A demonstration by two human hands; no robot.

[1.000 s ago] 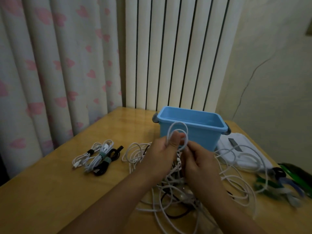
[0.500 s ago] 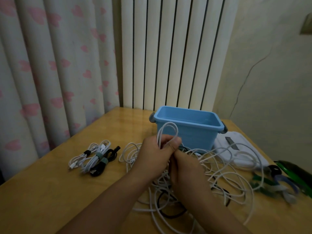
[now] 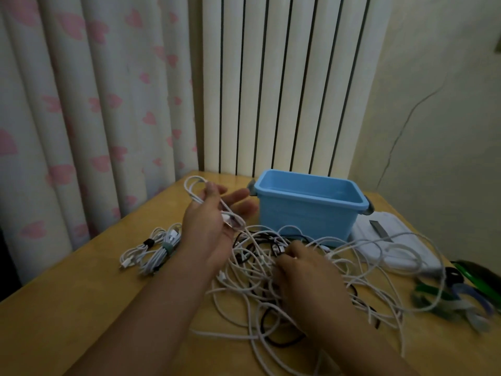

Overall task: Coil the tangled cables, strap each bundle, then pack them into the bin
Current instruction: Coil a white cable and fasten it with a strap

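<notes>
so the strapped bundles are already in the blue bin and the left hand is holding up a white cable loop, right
Not quite. The head view shows the strapped bundles lying on the table, left of the blue bin, not in it. What shows of the bin's inside looks empty. The rest holds: the left hand is holding up a white cable loop.

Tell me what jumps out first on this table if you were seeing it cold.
The big tangle of white and black cables sprawls across the middle of the table, with the right hand reaching into it. The left hand is raised above the table, with a small white cable loop hanging from it. Behind sits the blue bin, and at left lie strapped bundles.
</notes>
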